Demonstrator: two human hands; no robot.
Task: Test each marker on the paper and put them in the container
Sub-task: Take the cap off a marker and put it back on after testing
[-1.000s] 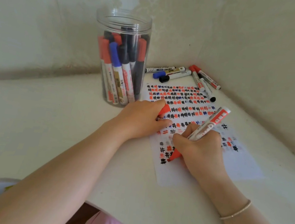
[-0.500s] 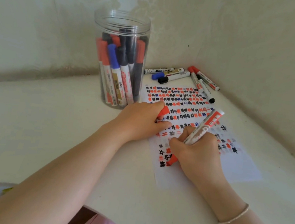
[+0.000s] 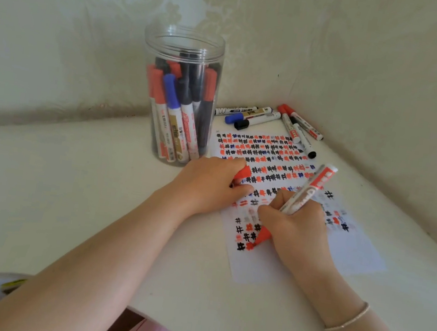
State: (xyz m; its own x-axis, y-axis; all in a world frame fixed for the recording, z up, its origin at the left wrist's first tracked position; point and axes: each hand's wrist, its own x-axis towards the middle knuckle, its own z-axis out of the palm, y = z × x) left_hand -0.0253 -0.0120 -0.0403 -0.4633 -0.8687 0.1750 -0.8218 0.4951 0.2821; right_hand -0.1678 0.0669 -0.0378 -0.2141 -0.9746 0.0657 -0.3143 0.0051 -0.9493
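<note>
- Red-tipped and plastic-bodied, the marker in our right hand looks light and stiff — we pinch it low on the barrel, tip touching the paper.
- Our left hand curls round its red cap, resting on the sheet.
- We judge the smooth barrel slippery — the container stands near.

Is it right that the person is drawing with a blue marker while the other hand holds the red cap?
Not quite. The marker in the right hand is red, not blue; the head view shows its red tip on the paper. The left hand does hold the red cap.
</note>
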